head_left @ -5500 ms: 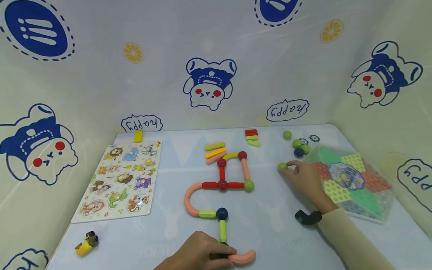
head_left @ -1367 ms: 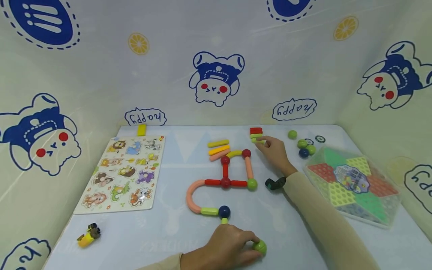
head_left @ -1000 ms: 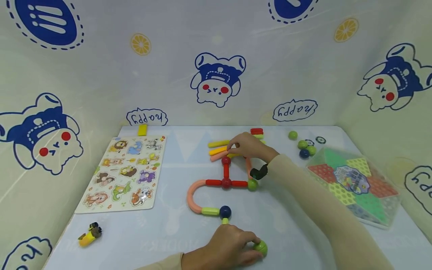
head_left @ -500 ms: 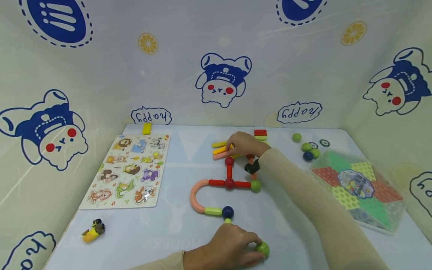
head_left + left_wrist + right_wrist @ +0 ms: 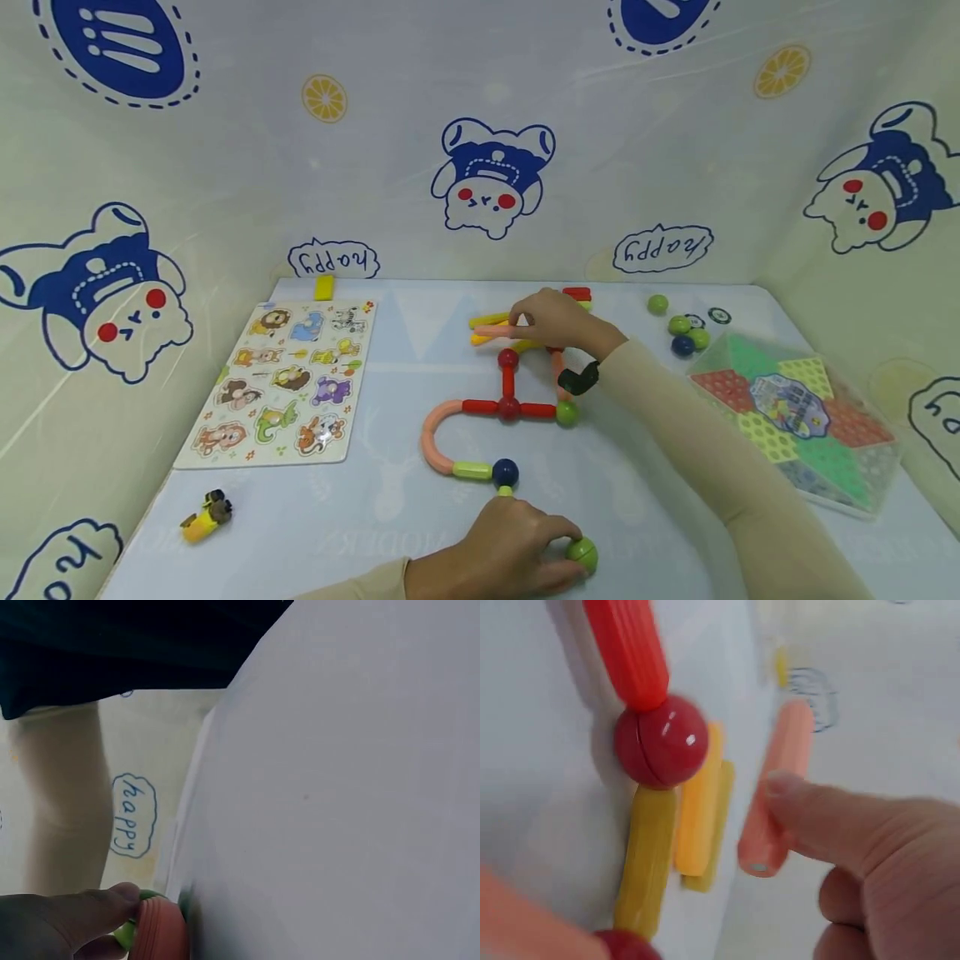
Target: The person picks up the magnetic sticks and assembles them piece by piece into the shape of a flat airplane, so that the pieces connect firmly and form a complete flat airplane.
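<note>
My right hand (image 5: 562, 323) pinches a straight pink magnetic stick (image 5: 780, 776) between thumb and fingers, raised above a yellow-orange stick (image 5: 700, 814) and a yellow stick (image 5: 718, 825). Low in the head view, my left hand (image 5: 510, 550) grips a green ball (image 5: 582, 554); in the left wrist view a pink curved stick (image 5: 161, 930) overlaps that ball. Between the hands lies a joined figure: red balls (image 5: 508, 359), red sticks (image 5: 537, 410), a green ball (image 5: 567, 413), a pink arc (image 5: 431, 435) and a dark blue ball (image 5: 506, 473). My right hand hides part of its top.
An animal puzzle board (image 5: 281, 383) lies at the left, a small yellow toy (image 5: 206, 518) in front of it. At the right are a clear-lidded box (image 5: 795, 417), loose green balls (image 5: 657, 304) and a dark blue one (image 5: 682, 346). Red short sticks (image 5: 577, 293) lie behind my right hand.
My right hand has let go of a green ball, moved left to the back sticks and lifted the pink one. My left hand now grips a green ball.
</note>
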`<move>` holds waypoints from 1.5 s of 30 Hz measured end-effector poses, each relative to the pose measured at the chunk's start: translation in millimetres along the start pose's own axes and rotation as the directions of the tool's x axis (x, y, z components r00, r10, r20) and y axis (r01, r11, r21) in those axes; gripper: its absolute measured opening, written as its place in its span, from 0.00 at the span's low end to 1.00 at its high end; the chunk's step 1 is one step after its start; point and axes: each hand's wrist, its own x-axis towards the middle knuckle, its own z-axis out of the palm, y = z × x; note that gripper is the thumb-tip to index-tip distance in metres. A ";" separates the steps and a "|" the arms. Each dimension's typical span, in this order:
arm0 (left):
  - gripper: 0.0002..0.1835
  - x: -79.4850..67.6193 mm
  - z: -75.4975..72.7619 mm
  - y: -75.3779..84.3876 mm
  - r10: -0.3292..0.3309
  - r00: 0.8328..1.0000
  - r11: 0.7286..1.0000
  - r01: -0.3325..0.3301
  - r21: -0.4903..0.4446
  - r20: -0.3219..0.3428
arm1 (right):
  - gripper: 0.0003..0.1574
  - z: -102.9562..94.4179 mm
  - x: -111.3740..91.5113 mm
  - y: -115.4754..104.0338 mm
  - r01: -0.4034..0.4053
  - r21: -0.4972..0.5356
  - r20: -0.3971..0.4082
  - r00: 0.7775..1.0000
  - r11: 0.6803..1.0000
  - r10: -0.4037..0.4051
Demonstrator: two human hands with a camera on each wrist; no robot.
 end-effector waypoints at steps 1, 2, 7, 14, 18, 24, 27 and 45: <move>0.14 0.3 -0.2 0.3 -0.008 1.000 1.000 0.008 -0.004 0.007 | 0.16 -1.2 -8.6 1.8 -0.018 0.023 -0.026 1.000 1.000 0.018; 0.14 0.6 -0.3 0.5 -0.015 1.000 1.000 0.015 -0.006 0.013 | 0.16 -1.6 -17.8 4.5 -0.035 0.042 -0.052 0.998 0.998 0.037; 0.14 1.5 0.0 1.7 -0.035 0.999 0.999 0.036 -0.030 0.030 | 0.14 10.2 -74.0 20.8 -0.088 0.122 -0.160 0.981 0.989 0.107; 0.15 -0.4 -0.9 2.6 -0.020 1.000 0.999 0.020 -0.040 -0.008 | 0.16 40.8 -164.1 30.4 -0.110 0.233 -0.255 0.952 0.966 0.170; 0.15 -0.5 -1.4 0.9 -0.006 0.999 0.998 0.005 -0.055 -0.032 | 0.14 57.1 -204.9 26.7 -0.125 0.312 -0.271 0.938 0.942 0.214; 0.15 2.1 -1.0 0.6 0.014 0.998 0.999 -0.016 -0.047 -0.057 | 0.07 83.2 -231.8 9.8 -0.236 0.291 -0.206 0.931 0.927 0.301; 0.15 2.6 0.3 2.1 0.004 0.999 0.999 -0.006 -0.047 -0.051 | 0.12 91.4 -233.1 -3.6 -0.276 0.264 -0.218 0.916 0.924 0.336; 0.15 3.0 5.9 4.2 0.003 0.999 1.000 -0.004 -0.022 -0.048 | 0.19 106.8 -224.3 -32.2 -0.264 0.426 -0.218 0.898 0.865 0.382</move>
